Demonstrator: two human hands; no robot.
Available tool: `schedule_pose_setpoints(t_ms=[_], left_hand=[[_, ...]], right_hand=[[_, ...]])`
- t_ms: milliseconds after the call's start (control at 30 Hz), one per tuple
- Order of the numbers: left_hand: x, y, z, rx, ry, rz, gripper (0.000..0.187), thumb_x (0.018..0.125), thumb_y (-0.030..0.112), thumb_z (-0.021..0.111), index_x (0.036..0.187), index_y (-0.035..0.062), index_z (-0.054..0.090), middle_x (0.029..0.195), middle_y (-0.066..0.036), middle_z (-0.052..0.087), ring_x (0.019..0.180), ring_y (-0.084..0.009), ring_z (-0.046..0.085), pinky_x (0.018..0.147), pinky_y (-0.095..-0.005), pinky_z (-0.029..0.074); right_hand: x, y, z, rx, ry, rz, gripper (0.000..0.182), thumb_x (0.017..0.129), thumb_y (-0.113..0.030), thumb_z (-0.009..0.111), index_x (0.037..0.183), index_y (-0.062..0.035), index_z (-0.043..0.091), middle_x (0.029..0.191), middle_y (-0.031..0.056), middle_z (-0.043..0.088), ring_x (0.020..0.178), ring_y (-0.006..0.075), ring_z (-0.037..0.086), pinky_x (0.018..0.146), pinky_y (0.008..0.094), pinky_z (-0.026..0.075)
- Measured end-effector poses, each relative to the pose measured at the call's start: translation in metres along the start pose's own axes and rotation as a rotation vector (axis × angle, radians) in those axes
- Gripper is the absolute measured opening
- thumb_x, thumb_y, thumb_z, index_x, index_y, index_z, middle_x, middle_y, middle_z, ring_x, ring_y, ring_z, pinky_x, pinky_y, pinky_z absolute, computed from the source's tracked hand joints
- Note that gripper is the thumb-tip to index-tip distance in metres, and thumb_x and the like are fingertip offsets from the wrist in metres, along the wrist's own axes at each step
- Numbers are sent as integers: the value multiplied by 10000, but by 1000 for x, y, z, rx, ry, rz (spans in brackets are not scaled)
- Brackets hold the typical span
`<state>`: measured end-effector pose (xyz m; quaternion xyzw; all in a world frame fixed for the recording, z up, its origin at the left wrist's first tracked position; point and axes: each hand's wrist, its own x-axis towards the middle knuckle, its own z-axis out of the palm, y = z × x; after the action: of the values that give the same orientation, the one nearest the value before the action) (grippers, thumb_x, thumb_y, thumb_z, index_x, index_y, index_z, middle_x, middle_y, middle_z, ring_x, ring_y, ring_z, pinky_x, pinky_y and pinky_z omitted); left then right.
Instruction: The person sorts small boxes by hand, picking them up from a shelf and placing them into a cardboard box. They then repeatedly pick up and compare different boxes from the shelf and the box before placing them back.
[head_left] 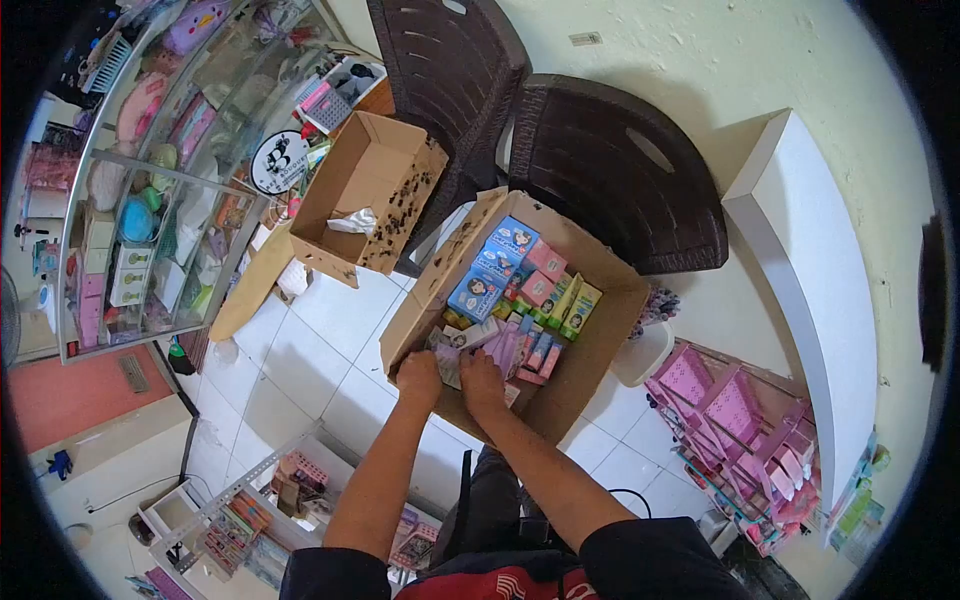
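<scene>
Your single view comes from the head camera, which looks forward and steeply down. Your forearms (376, 480) lie in its lower part. You see the cardboard box (592, 375) near the centre, rather close, and look into it from above its near edge. The lens is very wide: it takes also the glass showcase (176, 173) at left and the wall (800, 50) at top, inside dark, rounded corners.

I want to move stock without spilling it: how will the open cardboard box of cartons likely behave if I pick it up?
The cardboard box would probably feel heavy, given the many cartons inside. Its walls may flex, being thin cardboard with the top open. Cartons might slide, since some lie at angles.
</scene>
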<state>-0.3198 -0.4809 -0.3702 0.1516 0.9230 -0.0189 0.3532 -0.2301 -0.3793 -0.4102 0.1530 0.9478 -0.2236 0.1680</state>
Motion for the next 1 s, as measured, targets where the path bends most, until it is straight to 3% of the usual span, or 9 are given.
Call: schedule_pose_setpoints(t_ms=[67, 133, 233, 367, 567, 633, 667, 933, 1000], left_hand=[[-1, -5, 4, -27, 31, 11, 155, 846, 143, 668, 927, 17, 710, 977, -234, 704, 958, -354, 706, 803, -426, 591], [-5, -10, 7, -81, 82, 65, 173, 850, 162, 671, 938, 18, 706, 987, -235, 700, 961, -365, 698, 818, -436, 582], [-15, -9, 1, -245, 220, 147, 222, 858, 192, 677, 989, 14, 698, 1024, -231, 691, 976, -384, 680, 848, -455, 560], [-26, -9, -7, -552, 282, 246, 326, 860, 203, 686, 1116, 1, 671, 1097, -218, 677, 1011, -394, 655, 874, -469, 528], [-68, 14, -19, -684, 308, 349, 352, 880, 164, 690, 1176, -21, 646, 1058, -199, 696, 969, -316, 690, 842, -395, 539], [-81, 26, -11, -891, 218, 309, 336, 931, 156, 659, 1207, -33, 628, 1105, -152, 696, 1003, -222, 674, 867, -323, 518], [-81, 28, -1, -905, 240, 411, 325, 961, 158, 628, 1226, -31, 618, 1123, -107, 686, 1026, -164, 644, 884, -294, 501], [-176, 128, -30, -1147, 84, 511, 312, 966, 151, 627, 1235, -7, 619, 1155, -88, 671, 1014, -134, 632, 883, -276, 493], [-193, 151, -30, -1174, 81, 592, 309, 967, 143, 625, 1237, -7, 617, 1146, -86, 671, 1016, -133, 630, 885, -273, 492]], right_hand=[[-3, 2, 4, -50, 47, -47, 254, 868, -90, 560, 1112, -18, 561, 1015, 160, 579, 950, 314, 631, 771, 433, 558], [-5, 5, 4, 69, -59, 56, 463, 814, -76, 616, 1264, -22, 523, 1076, 204, 557, 1011, 375, 600, 821, 465, 542], [-17, 14, -13, 253, -110, 52, 528, 806, -116, 671, 1299, -17, 509, 1125, 231, 551, 1050, 394, 594, 852, 464, 531], [-30, 34, -27, 427, -16, 76, 517, 801, -172, 719, 1255, -3, 541, 1122, 238, 587, 1043, 402, 607, 874, 456, 518], [-69, 66, -86, 815, 17, 77, 420, 854, -176, 711, 1214, 4, 588, 971, 132, 661, 880, 230, 649, 800, 347, 529], [-88, 78, -104, 1071, 87, 70, 412, 860, -164, 711, 1223, -11, 590, 984, 131, 658, 831, 211, 654, 770, 331, 542], [-103, 83, -124, 1034, 65, 82, 339, 927, -118, 633, 1242, -10, 574, 989, 66, 636, 849, 139, 614, 760, 290, 522], [-209, 139, -181, 1211, 313, 61, 325, 938, -105, 637, 1252, -40, 585, 1020, 61, 640, 924, 118, 618, 833, 260, 507], [-242, 148, -201, 1272, 342, 79, 319, 965, -69, 601, 1268, 15, 547, 1066, 80, 629, 1005, 138, 628, 898, 280, 506]])
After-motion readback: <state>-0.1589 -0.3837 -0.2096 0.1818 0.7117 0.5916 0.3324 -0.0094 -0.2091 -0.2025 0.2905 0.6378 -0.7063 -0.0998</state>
